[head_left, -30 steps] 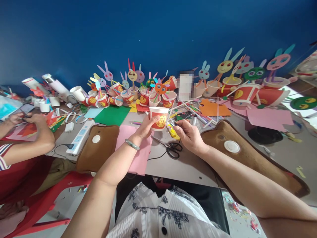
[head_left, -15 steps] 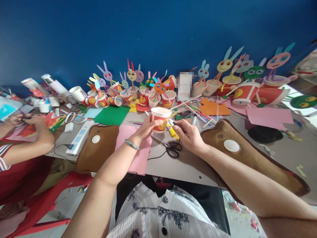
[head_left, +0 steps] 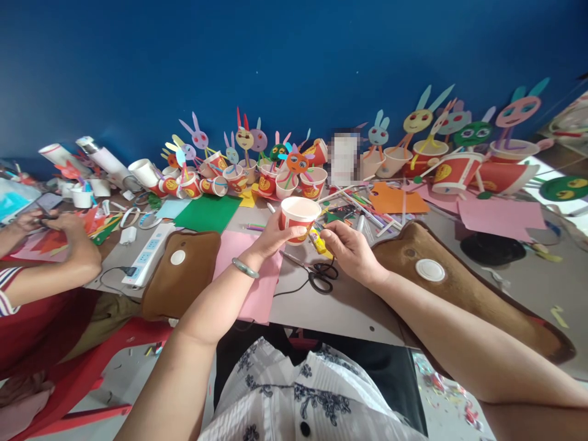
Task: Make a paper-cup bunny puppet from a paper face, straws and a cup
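My left hand (head_left: 272,237), with a bangle at the wrist, is closed around a red and white paper cup (head_left: 299,214) with a yellow patch. The cup is upright, its open top facing me. Close to the cup's right side, my right hand (head_left: 351,250) has thumb and forefinger pinched together. Whatever is in that pinch is too hidden to name. Below and between the hands lie black-handled scissors (head_left: 320,278). A yellow glue stick (head_left: 316,240) lies just behind them.
Paper cups with rabbit faces (head_left: 417,121) line the blue wall. Brown hot-water bags (head_left: 184,275) lie on both sides. Pink paper (head_left: 250,269), green paper (head_left: 209,214) and a power strip (head_left: 149,254) are at left. Another person's hands (head_left: 64,226) hold something dark at far left.
The cup has tilted and shifted slightly right in my left hand. My right fingers have drawn a little away from it; the dark, pale-tipped item at their tips no longer shows.
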### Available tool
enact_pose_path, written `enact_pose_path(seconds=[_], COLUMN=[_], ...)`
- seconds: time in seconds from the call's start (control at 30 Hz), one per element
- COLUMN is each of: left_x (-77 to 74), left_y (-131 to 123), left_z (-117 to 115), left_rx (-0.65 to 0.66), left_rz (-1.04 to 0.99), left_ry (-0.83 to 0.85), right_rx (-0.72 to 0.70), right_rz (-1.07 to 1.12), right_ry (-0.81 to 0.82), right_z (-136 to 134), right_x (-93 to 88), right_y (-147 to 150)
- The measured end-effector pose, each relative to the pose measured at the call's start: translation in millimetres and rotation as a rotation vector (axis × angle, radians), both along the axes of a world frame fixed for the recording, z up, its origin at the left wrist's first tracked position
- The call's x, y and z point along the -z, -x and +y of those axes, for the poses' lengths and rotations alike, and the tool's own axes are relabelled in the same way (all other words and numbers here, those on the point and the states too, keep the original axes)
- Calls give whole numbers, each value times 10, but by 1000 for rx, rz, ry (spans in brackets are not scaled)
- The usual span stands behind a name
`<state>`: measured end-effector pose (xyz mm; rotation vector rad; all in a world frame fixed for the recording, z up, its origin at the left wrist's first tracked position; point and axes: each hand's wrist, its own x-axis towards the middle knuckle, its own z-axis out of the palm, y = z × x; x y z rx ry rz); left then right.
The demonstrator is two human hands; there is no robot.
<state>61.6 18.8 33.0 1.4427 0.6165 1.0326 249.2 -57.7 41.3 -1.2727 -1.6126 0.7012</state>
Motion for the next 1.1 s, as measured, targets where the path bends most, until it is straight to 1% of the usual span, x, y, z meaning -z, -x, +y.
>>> enact_pose_path(seconds=[0.13, 0.2, 0.3, 0.4, 0.5, 0.63, 0.7, 0.77, 0.9, 0.93, 0.97, 1.03, 1.1], left_x=[4, 9, 10, 1, -11, -49, -81, -117, -161, -159, -151, -125, -100], left_y=[-16, -24, -29, -30, -18, 16, 25, 19, -24, -35, -45, -58, -60], left_z=[-11, -14, -19, -27, -23, 19, 31, 19, -55, -71, -82, -88, -78], left_rx=[-66, -88, -139, -168, -175, -271, -288, -232, 10, 52, 74, 77, 77], left_rz=[32, 42, 79, 104, 56, -69, -135, -198, -235, -237, -240, -247, -243], left_ry=[-91, -173, -311, -334, -245, -23, 44, 94, 258, 293, 317, 336, 315], right_rx=[-66, -83, -59, -13, 19, 42, 47, 54, 74, 77, 77, 76, 78], right_rz=[110, 144, 122, 50, 20, 26, 50, 72, 93, 99, 105, 116, 124], right_ry=[73, 91, 70, 26, 16, 16, 19, 26, 19, 12, 7, -2, -6], right_z=[13, 22, 35, 42, 44, 44, 43, 41, 39, 39, 39, 40, 41], right_x=[20, 30, 33, 21, 10, 18, 32, 48, 65, 64, 62, 55, 50], right_y=[18, 16, 2, -11, -14, -11, -13, -18, -28, -28, -27, -23, -18])
